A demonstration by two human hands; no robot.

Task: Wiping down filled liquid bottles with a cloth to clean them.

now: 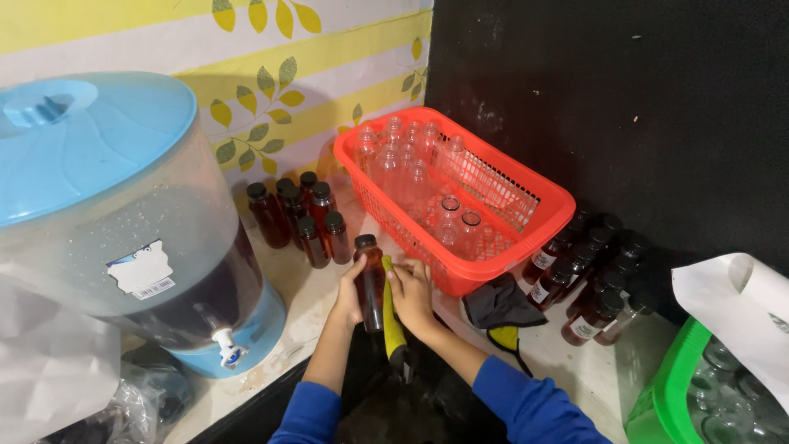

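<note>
— So, from the head camera, what are the hands doing?

— Both are meeting low in the middle of the view. The left hand is wrapping around a capped bottle of dark liquid, gripping its body and holding it upright just above the table. The right hand is closing on a yellow cloth and pressing it against the bottle's side.

— How is that bottle likely handling?

— Filled, so I am judging it fairly heavy for its size, stiff, and probably slick where wet. Holding around the middle, below the black cap, is looking like the safest grip.

— And what is lying around it?

— Just behind the bottle, a cluster of filled dark bottles is standing by the wall. To the right, a red basket is holding clear empty bottles. Beyond it, labelled dark bottles are lying and leaning near the black wall. A big dispenser with a blue lid is sitting on the left, and a green crate is showing at the lower right.
</note>
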